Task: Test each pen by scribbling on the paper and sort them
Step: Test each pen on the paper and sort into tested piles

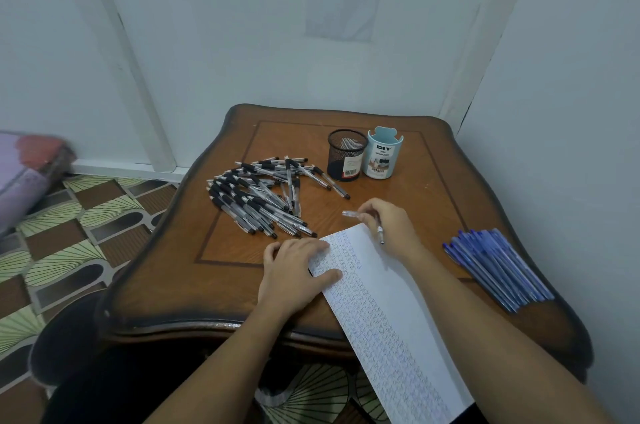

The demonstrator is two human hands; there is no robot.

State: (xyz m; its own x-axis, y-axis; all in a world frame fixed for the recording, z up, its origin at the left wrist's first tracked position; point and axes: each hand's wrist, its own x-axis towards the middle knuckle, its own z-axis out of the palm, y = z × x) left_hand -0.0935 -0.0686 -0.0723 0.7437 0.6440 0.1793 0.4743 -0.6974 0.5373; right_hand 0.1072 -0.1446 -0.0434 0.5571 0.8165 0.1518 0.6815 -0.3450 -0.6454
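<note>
Fingers [371, 211] of the right hand [393, 226] are curled round a pen [380, 233], its tip pointing down at the far end of the paper [398, 306]. A clear cap [350, 214] juts from the same grip. The left hand [294, 271] lies palm-down on the paper's left edge with the thumb stretched onto the sheet. It grips nothing and simply presses.

I judge the step to be the scribble test itself. To do it well, the left hand should keep its weight on the paper, since the strip is thin and overhangs the table [166, 278] on the near side, so it could slide under the stroke. The tip should land on the blank band along the paper's right side, where a fresh mark will read clearly. The cap looks awkward in the writing hand and may loosen the hold.

The paper is a long white strip, densely filled with rows of small, fine marks. Left of it and farther out lies a loose heap of black-gripped pens [256, 198] with clear, slick barrels. To the paper's right sit blue pens [498, 267], slim and laid nearly parallel. Beyond its far end stand a black mesh cup [347, 155] and a smooth pale-blue organiser [382, 158], touching or almost so. The table is glossy brown wood with curved edges.
</note>
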